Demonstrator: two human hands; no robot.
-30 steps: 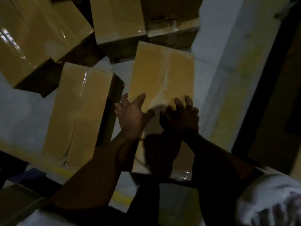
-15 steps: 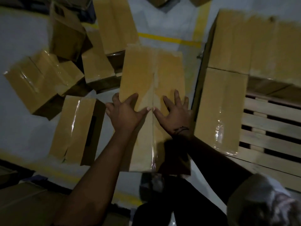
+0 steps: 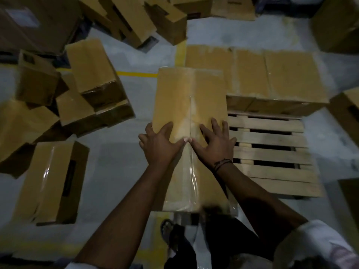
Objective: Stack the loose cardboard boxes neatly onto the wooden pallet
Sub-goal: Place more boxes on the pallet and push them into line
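Alas — dark unreadable label on box

No legible txt anywhere. White label on top of the big carton, top L: too blurred to read. Dark printed strip down the side of the taped box, btm L: print unreadable. Small dark mark on the tilted box, L edge, and dark patch on the R-edge box: chars can't be made out. No brand, nos. or signs readable.
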